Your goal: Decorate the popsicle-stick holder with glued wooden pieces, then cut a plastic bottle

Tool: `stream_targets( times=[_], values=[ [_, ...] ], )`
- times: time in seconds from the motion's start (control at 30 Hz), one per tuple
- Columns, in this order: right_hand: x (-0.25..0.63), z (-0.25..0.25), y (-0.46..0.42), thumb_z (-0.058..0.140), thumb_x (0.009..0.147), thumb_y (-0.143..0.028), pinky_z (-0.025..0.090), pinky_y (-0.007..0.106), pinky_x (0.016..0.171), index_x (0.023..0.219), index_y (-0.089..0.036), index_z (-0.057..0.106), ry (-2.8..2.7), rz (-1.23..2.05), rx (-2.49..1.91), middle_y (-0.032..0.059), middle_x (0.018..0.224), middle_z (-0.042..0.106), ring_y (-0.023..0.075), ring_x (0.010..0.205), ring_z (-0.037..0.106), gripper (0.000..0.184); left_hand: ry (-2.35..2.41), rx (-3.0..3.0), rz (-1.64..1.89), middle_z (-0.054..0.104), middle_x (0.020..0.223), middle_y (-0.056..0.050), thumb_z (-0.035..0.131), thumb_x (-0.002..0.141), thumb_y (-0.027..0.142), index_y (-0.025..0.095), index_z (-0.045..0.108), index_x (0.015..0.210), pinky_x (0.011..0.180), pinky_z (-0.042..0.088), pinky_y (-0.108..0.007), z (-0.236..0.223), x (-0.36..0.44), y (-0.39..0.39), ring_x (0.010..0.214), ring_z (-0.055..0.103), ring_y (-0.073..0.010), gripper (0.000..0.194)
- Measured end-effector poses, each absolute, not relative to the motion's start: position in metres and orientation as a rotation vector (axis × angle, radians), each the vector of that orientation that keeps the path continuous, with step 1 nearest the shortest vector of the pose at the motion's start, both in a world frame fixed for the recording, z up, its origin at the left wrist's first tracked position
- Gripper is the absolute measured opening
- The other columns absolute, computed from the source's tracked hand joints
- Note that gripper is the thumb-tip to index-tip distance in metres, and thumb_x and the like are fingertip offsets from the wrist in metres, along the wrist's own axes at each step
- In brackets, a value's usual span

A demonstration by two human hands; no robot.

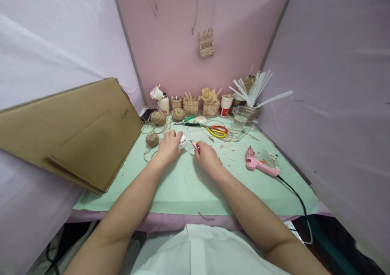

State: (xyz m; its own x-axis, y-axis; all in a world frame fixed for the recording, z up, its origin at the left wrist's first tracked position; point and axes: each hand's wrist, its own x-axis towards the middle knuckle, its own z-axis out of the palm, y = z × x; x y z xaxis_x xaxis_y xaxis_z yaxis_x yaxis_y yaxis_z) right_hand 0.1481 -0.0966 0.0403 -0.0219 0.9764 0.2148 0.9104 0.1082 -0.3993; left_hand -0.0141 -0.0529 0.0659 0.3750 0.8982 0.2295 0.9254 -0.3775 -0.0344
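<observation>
My left hand (168,147) rests on the green mat (183,185), fingers curled over the left end of a clear plastic ruler-like piece (195,136) with a small white printed label. My right hand (207,156) lies just right of it, fingers closed around a thin pink tool (194,145) whose tip points up-left toward the clear piece. Both forearms reach in from the near edge.
A pink glue gun (260,165) with a black cord lies to the right. Yellow and red scissors (217,131), green pliers (187,120) and twine balls (152,139) sit behind the hands. Cups of sticks line the back wall. A cardboard sheet (76,133) leans at left.
</observation>
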Motion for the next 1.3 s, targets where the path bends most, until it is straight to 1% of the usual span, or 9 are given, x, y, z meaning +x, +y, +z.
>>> stream_targets(
  times=[0.17, 0.33, 0.53, 0.73, 0.87, 1.0, 1.1, 1.2, 1.3],
  values=[
    [0.151, 0.041, -0.096, 0.042, 0.095, -0.024, 0.029, 0.027, 0.063, 0.096, -0.018, 0.059, -1.909, 0.251, -1.8, 0.0068, 0.088, 0.068, 0.0179, 0.077, 0.059, 0.018, -1.644, -2.417, -0.272, 0.047, 0.121, -0.015, 0.064, 0.077, 0.02, 0.021, 0.043, 0.13, 0.085, 0.044, -0.039, 0.066, -0.009, -0.054, 0.114, 0.045, -0.0321, 0.057],
    [0.152, 0.041, -0.096, 0.042, 0.095, -0.022, 0.031, 0.027, 0.066, 0.099, -0.018, 0.058, -1.881, 0.254, -1.793, 0.0075, 0.091, 0.068, 0.0179, 0.081, 0.06, 0.017, -1.641, -2.452, -0.292, 0.048, 0.12, -0.015, 0.065, 0.077, 0.024, 0.019, 0.043, 0.13, 0.084, 0.044, -0.038, 0.064, -0.008, -0.055, 0.112, 0.046, -0.032, 0.058],
    [0.153, 0.039, -0.095, 0.04, 0.096, -0.023, 0.032, 0.028, 0.065, 0.101, -0.017, 0.058, -1.933, 0.262, -1.895, 0.0096, 0.093, 0.069, 0.0201, 0.082, 0.061, 0.02, -1.72, -2.47, -0.273, 0.048, 0.121, -0.016, 0.061, 0.078, 0.025, 0.019, 0.044, 0.13, 0.085, 0.044, -0.037, 0.064, -0.003, -0.06, 0.113, 0.046, -0.032, 0.055],
    [0.152, 0.036, -0.093, 0.04, 0.095, -0.021, 0.035, 0.029, 0.068, 0.105, -0.015, 0.058, -1.996, 0.222, -1.965, 0.0123, 0.096, 0.069, 0.0221, 0.085, 0.064, 0.022, -1.794, -2.555, -0.2, 0.054, 0.12, -0.015, 0.056, 0.082, 0.034, 0.018, 0.038, 0.136, 0.087, 0.043, -0.037, 0.067, 0.0, -0.062, 0.111, 0.052, -0.0307, 0.059],
    [0.154, 0.037, -0.092, 0.039, 0.096, -0.021, 0.037, 0.029, 0.068, 0.106, -0.014, 0.06, -2.042, 0.222, -2.007, 0.0139, 0.095, 0.07, 0.0228, 0.082, 0.065, 0.025, -1.793, -2.571, -0.102, 0.057, 0.116, -0.015, 0.053, 0.084, 0.035, 0.019, 0.044, 0.13, 0.084, 0.043, -0.037, 0.068, 0.0, -0.063, 0.106, 0.056, -0.0302, 0.05],
    [0.155, 0.04, -0.092, 0.041, 0.094, -0.02, 0.038, 0.028, 0.069, 0.105, -0.014, 0.063, -2.086, 0.209, -2.02, 0.0145, 0.096, 0.071, 0.0228, 0.084, 0.066, 0.025, -1.779, -2.544, -0.108, 0.056, 0.119, -0.015, 0.053, 0.083, 0.034, 0.018, 0.047, 0.125, 0.083, 0.044, -0.037, 0.066, 0.004, -0.064, 0.105, 0.057, -0.0294, 0.045],
    [0.155, 0.045, -0.091, 0.039, 0.096, -0.023, 0.039, 0.028, 0.07, 0.104, -0.013, 0.066, -2.116, 0.225, -2.025, 0.0163, 0.096, 0.071, 0.0232, 0.086, 0.066, 0.03, -1.779, -2.546, -0.116, 0.057, 0.12, -0.015, 0.056, 0.083, 0.041, 0.017, 0.045, 0.127, 0.083, 0.044, -0.038, 0.062, 0.007, -0.062, 0.106, 0.057, -0.0304, 0.051],
    [0.157, 0.05, -0.09, 0.037, 0.098, -0.025, 0.04, 0.028, 0.07, 0.101, -0.012, 0.068, -2.143, 0.243, -2.036, 0.0172, 0.096, 0.072, 0.0231, 0.087, 0.067, 0.033, -1.771, -2.559, -0.132, 0.056, 0.122, -0.014, 0.055, 0.084, 0.042, 0.02, 0.033, 0.142, 0.083, 0.044, -0.038, 0.057, 0.008, -0.059, 0.108, 0.057, -0.0309, 0.065],
    [0.159, 0.056, -0.088, 0.041, 0.097, -0.024, 0.04, 0.027, 0.07, 0.097, -0.012, 0.069, -2.18, 0.269, -2.035, 0.0178, 0.095, 0.072, 0.0232, 0.088, 0.067, 0.03, -1.772, -2.563, -0.124, 0.054, 0.125, -0.014, 0.053, 0.086, 0.042, 0.026, 0.026, 0.148, 0.083, 0.044, -0.038, 0.054, 0.007, -0.057, 0.11, 0.056, -0.0313, 0.07]
  ],
)
